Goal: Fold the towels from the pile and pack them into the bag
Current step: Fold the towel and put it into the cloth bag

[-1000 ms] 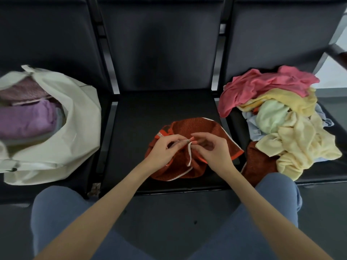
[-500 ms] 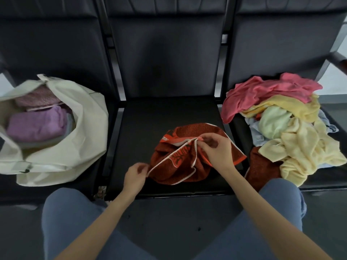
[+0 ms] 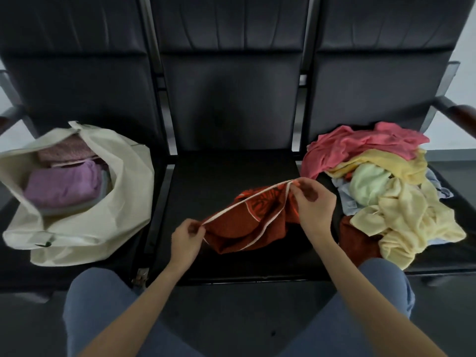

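While the left hand (image 3: pixel 186 237) pinched one end of the rust towel's (image 3: pixel 242 225) white hem and the right hand (image 3: pixel 313 202) pinched the other, the hem ran taut between them, the cloth sagging below onto the seat (image 3: pixel 221 173); the bag (image 3: pixel 123 202) lay beyond the left grip

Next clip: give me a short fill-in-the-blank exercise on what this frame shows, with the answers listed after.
1. Both hands pinch the white-trimmed edge of a towel coloured ____.
2. The bag sits on the ____ seat.
3. On top in the bag lies a folded towel coloured ____.
4. The left hand and right hand work over the ____ seat.

Answers: orange; left; purple; middle
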`<action>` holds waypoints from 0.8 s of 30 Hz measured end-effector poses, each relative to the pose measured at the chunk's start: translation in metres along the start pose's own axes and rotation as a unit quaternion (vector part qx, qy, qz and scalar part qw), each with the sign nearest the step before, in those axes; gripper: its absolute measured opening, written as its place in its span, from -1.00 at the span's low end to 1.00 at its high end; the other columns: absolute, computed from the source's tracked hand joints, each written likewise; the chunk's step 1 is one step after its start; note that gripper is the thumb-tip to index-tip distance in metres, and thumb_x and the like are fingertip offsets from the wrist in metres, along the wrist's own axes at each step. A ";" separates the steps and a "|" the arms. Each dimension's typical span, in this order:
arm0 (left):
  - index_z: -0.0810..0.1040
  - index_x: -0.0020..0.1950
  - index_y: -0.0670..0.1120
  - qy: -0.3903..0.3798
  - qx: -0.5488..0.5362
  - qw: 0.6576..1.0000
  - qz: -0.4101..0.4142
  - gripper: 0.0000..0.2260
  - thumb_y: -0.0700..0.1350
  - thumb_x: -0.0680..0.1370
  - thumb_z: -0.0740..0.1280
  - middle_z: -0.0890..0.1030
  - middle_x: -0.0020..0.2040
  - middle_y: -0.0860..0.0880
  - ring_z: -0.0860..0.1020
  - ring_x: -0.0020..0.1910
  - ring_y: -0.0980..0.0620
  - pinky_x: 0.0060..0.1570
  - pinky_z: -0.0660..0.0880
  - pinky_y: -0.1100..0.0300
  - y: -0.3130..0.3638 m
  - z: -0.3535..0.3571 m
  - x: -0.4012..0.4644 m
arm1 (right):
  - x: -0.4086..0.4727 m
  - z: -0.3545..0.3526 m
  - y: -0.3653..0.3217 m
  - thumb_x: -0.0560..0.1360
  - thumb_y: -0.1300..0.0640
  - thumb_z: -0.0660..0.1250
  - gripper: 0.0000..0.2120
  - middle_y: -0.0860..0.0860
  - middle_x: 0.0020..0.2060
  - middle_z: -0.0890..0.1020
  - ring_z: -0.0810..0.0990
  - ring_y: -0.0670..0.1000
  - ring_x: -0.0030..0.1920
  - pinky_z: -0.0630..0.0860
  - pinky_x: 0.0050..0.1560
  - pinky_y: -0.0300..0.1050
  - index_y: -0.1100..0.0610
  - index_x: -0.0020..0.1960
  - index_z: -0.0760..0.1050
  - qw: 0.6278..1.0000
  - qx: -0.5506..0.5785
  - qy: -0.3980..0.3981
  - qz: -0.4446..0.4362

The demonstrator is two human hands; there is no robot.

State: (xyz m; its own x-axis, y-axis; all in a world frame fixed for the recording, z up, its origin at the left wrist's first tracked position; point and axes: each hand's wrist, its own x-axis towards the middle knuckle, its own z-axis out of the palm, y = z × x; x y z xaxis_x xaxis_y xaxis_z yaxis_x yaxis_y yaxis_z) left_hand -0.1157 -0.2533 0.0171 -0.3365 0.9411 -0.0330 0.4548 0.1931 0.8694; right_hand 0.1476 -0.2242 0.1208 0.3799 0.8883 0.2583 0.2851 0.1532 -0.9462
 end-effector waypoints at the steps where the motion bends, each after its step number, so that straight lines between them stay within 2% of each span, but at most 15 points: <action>1: 0.56 -0.17 -0.03 0.011 -0.029 1.000 -0.004 -0.87 -0.25 0.49 0.39 0.62 -0.24 0.02 0.62 -0.22 0.03 -0.19 0.56 0.25 0.008 -0.005 0.005 | 0.003 -0.002 -0.003 0.46 0.27 0.41 -0.91 -0.09 -0.26 0.65 0.61 -0.24 -0.24 0.47 -0.16 -0.44 0.10 -0.09 0.61 1.000 0.006 0.019 -0.001; 3: 0.55 -0.18 0.02 -0.008 -0.050 0.999 -0.004 -0.78 -0.31 0.47 0.37 0.64 -0.23 -0.01 0.65 -0.23 -0.01 -0.21 0.61 0.09 0.022 -0.015 0.013 | 0.010 -0.004 -0.009 0.47 0.25 0.41 -0.94 -0.07 -0.27 0.65 0.60 -0.22 -0.25 0.47 -0.17 -0.42 0.15 -0.08 0.63 0.999 0.022 0.049 -0.003; 6: 0.55 -0.17 0.02 -0.079 -0.040 0.996 -0.007 -0.71 -0.40 0.48 0.31 0.64 -0.20 -0.04 0.65 -0.24 -0.02 -0.24 0.63 0.15 0.036 -0.027 0.013 | 0.018 -0.007 -0.022 0.47 0.24 0.40 -0.94 -0.02 -0.24 0.66 0.61 -0.15 -0.23 0.50 -0.15 -0.38 0.18 -0.06 0.63 0.996 0.036 0.080 -0.019; 8: 0.55 -0.13 -0.05 -0.102 -0.053 0.993 -0.037 -0.74 -0.42 0.50 0.29 0.63 -0.13 -0.11 0.65 -0.22 -0.01 -0.24 0.63 0.18 0.039 -0.031 0.008 | 0.023 -0.012 -0.030 0.47 0.25 0.40 -0.94 -0.04 -0.24 0.65 0.61 -0.16 -0.21 0.50 -0.11 -0.38 0.15 -0.07 0.62 0.994 0.039 0.095 -0.033; 12: 0.57 -0.02 -0.23 -0.124 -0.166 0.967 -0.146 -0.86 -0.40 0.55 0.25 0.63 -0.13 -0.19 0.64 -0.20 -0.09 -0.29 0.62 0.20 0.044 -0.047 -0.006 | 0.028 -0.026 -0.035 0.47 0.26 0.40 -0.92 -0.05 -0.24 0.63 0.58 -0.25 -0.24 0.48 -0.11 -0.42 0.11 -0.08 0.60 0.990 0.049 0.128 -0.037; 14: 0.59 -0.07 -0.24 -0.130 -0.213 0.955 -0.161 -0.85 -0.41 0.55 0.25 0.62 -0.16 -0.18 0.63 -0.17 -0.07 -0.31 0.59 0.26 0.056 -0.058 -0.010 | 0.032 -0.034 -0.033 0.47 0.27 0.39 -0.91 -0.03 -0.24 0.63 0.56 -0.28 -0.27 0.45 -0.14 -0.45 0.10 -0.07 0.59 0.990 0.044 0.134 -0.030; 16: 0.59 -0.17 -0.21 -0.120 -0.223 0.956 -0.144 -0.79 -0.43 0.53 0.23 0.62 -0.23 -0.14 0.59 -0.18 -0.03 -0.31 0.56 0.32 0.069 -0.071 -0.008 | 0.035 -0.040 -0.032 0.48 0.25 0.39 -0.91 0.00 -0.22 0.61 0.56 -0.26 -0.26 0.44 -0.16 -0.44 0.10 -0.05 0.57 0.989 0.045 0.140 -0.021; 18: 0.62 -0.26 -0.19 -0.098 -0.221 0.963 -0.115 -0.71 -0.45 0.51 0.21 0.61 -0.33 -0.09 0.55 -0.22 -0.02 -0.34 0.52 0.34 0.088 -0.085 0.002 | 0.037 -0.044 -0.032 0.50 0.20 0.39 -0.92 0.04 -0.10 0.57 0.52 -0.19 -0.22 0.42 -0.15 -0.44 0.08 -0.02 0.55 0.990 0.026 0.138 -0.022; 20: 0.66 -0.37 -0.15 -0.074 -0.212 0.972 -0.069 -0.62 -0.46 0.47 0.18 0.59 -0.35 -0.11 0.53 -0.23 -0.03 -0.32 0.47 0.28 0.108 -0.099 0.015 | 0.038 -0.045 -0.036 0.52 0.17 0.36 -0.92 0.03 -0.03 0.50 0.48 -0.19 -0.19 0.40 -0.13 -0.48 0.07 -0.01 0.50 0.991 0.010 0.131 -0.028; 22: 0.68 -0.42 -0.05 -0.046 -0.163 0.985 -0.016 -0.57 -0.45 0.41 0.19 0.57 -0.37 -0.13 0.48 -0.30 -0.03 -0.32 0.38 0.21 0.128 -0.111 0.024 | 0.038 -0.044 -0.043 0.55 0.19 0.33 -0.93 -0.02 -0.10 0.53 0.50 -0.23 -0.19 0.40 -0.14 -0.47 0.10 0.01 0.46 0.991 0.044 0.124 -0.036; 24: 0.66 -0.45 -0.04 -0.013 -0.121 0.992 0.027 -0.58 -0.44 0.41 0.21 0.52 -0.47 -0.11 0.44 -0.47 0.03 -0.52 0.30 0.27 0.147 -0.120 0.030 | 0.040 -0.044 -0.048 0.55 0.22 0.31 -0.93 -0.10 -0.17 0.54 0.53 -0.30 -0.22 0.41 -0.15 -0.45 0.14 0.02 0.45 0.988 0.079 0.125 -0.036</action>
State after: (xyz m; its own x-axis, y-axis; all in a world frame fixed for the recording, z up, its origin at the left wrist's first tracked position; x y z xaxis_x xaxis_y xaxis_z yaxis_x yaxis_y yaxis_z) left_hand -0.1579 -0.2299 0.2025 -0.2938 0.9558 0.0057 0.2594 0.0740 0.9629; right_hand 0.1874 -0.2147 0.1854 0.5752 0.7402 0.3482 0.1864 0.2958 -0.9369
